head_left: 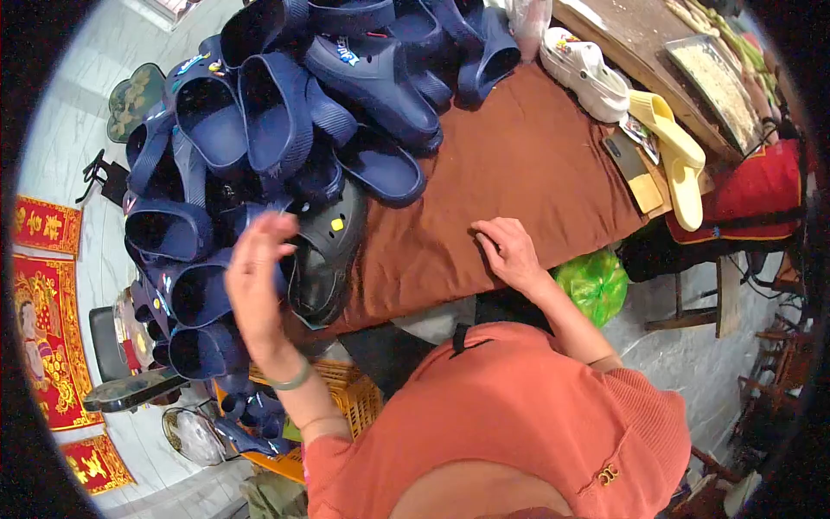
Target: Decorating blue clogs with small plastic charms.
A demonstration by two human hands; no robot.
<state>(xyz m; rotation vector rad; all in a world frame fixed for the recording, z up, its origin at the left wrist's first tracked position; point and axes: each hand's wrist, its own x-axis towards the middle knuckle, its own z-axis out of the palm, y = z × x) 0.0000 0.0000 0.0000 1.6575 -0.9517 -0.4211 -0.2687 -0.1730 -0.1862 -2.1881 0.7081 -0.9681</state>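
Left hand (258, 281) motion-blurred, covering part of black clog (324, 255), navy clog pile (285, 112) cut by top edge, tray (722, 86) contents indistinct.

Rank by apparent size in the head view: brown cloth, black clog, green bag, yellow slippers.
1. Brown cloth, by far the largest.
2. Black clog.
3. Yellow slippers as a pair and green bag look alike; the bag is partly hidden, so unranked.

Orange short-sleeved top (527, 415), pale green bangle (290, 379) on left wrist.

Black perforated clog (324, 251), tilted on side, against navy clog pile (259, 130), brown cloth edge
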